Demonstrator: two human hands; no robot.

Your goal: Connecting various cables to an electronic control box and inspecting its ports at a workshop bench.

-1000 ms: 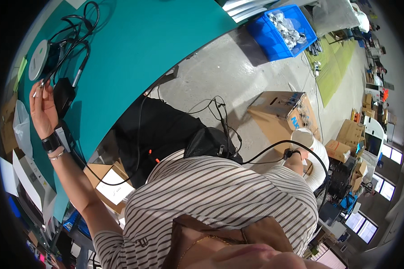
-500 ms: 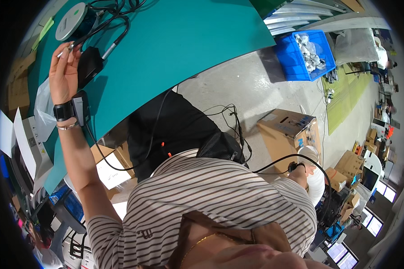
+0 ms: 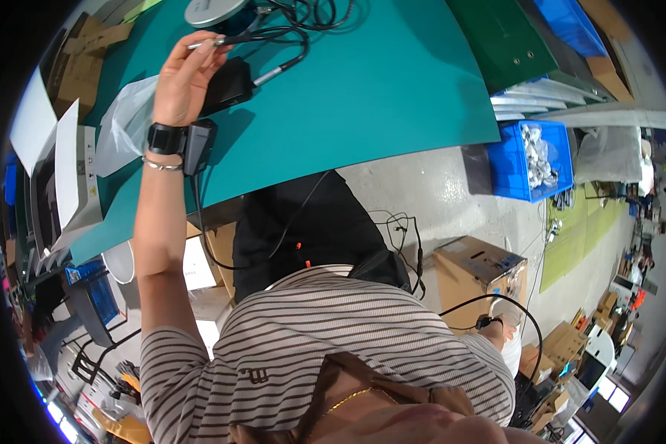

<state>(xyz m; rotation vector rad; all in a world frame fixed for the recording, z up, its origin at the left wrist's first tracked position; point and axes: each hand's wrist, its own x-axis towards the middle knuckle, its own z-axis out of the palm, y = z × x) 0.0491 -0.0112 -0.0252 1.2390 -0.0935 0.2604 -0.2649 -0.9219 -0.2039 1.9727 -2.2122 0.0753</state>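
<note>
My left hand (image 3: 183, 78) is raised over the green table (image 3: 377, 81), its thumb and fingers pinching the thin silver end of a black cable (image 3: 263, 34). Just beyond the fingertips sits a round device with a silver top (image 3: 213, 10). A black box (image 3: 229, 85) lies beside the hand, a cable with a grey sleeve coming out of it. At my left wrist is a black band with a grey module (image 3: 199, 148). Low on the right, my right hand (image 3: 508, 332) is by a white rounded thing (image 3: 511, 358); its fingers are too small and partly hidden to read.
A clear plastic bag (image 3: 129, 122) and an opened white box (image 3: 78, 174) lie at the table's left. Right of the table are a blue crate (image 3: 512, 166) with white wrapped items and a cardboard carton (image 3: 470, 277). Loose cables (image 3: 401, 229) lie on the floor.
The view has turned, so the table, crate and left hand sit further right and the crate and carton lower. My left hand still pinches the cable end near the round device.
</note>
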